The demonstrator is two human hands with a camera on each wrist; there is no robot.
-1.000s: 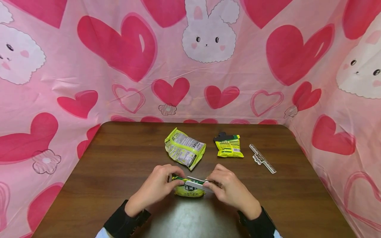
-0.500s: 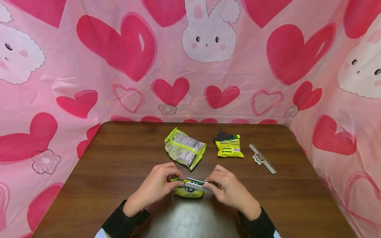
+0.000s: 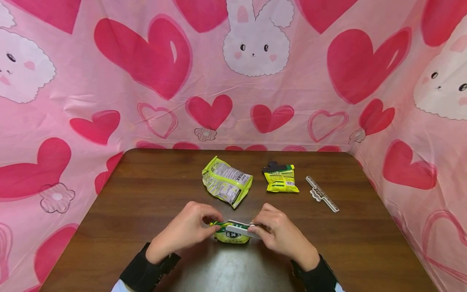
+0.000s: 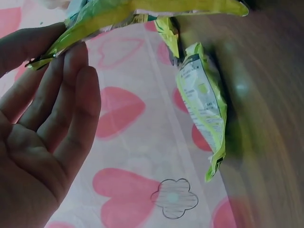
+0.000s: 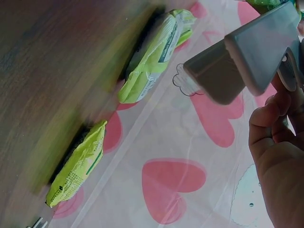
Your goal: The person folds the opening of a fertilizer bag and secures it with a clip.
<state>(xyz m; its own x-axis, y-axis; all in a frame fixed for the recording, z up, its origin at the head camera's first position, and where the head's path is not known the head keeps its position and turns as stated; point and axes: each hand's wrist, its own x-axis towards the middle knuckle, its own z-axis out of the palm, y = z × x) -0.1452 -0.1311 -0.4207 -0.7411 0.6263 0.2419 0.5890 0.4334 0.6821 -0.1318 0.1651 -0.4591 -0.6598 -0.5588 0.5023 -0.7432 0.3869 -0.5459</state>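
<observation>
A small yellow-green snack bag (image 3: 232,239) stands on the table between the two hands, its folded top edge uppermost. My left hand (image 3: 187,228) pinches the bag's top left corner between thumb and fingers; the left wrist view shows that corner of the bag (image 4: 102,16) at the thumb. A white bag clip (image 3: 238,231) is held by my right hand (image 3: 281,233), thumb and fingers on its right end. The clip's two long bars stand apart, one on either side of the bag's top edge. In the right wrist view the clip (image 5: 266,52) looks grey and gapes.
Behind the hands lies a larger green-and-grey pouch (image 3: 226,182). To its right is a small yellow bag (image 3: 281,182) with a black clip (image 3: 274,167) on its top. A second white clip (image 3: 322,194) lies farther right on the brown table (image 3: 146,182). Pink heart-patterned cloth (image 3: 208,81) surrounds the table.
My left hand has shifted slightly left and toward me, so more of the bag's top shows. The clip and right hand have moved down a little. Other things lie still.
</observation>
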